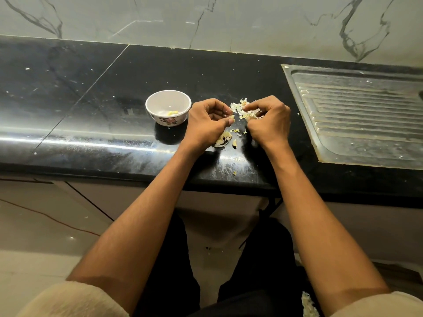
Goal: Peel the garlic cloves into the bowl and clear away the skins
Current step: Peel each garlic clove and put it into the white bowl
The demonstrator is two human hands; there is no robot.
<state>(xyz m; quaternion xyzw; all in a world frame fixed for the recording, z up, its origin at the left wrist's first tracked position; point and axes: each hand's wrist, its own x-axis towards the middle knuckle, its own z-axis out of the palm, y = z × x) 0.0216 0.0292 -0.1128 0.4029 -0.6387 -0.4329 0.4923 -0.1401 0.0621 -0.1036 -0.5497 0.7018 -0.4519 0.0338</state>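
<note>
Left hand curled, pinching a small pale garlic clove; right hand curled, apparently gripping skin scraps, contents hard to make out. Papery skins scattered between and below. Just left, white floral bowl holding a few peeled cloves.

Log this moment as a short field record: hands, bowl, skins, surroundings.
left hand: left hand, fingers curled, pinching a small pale piece at the fingertips
right hand: right hand, fingers curled among the skins; what it holds is unclear
bowl: small white flower-patterned bowl, left of the hands, a few yellowish peeled garlic cloves inside
skins: papery garlic skins scattered on the black polished countertop
right side: steel ribbed drainboard
</note>
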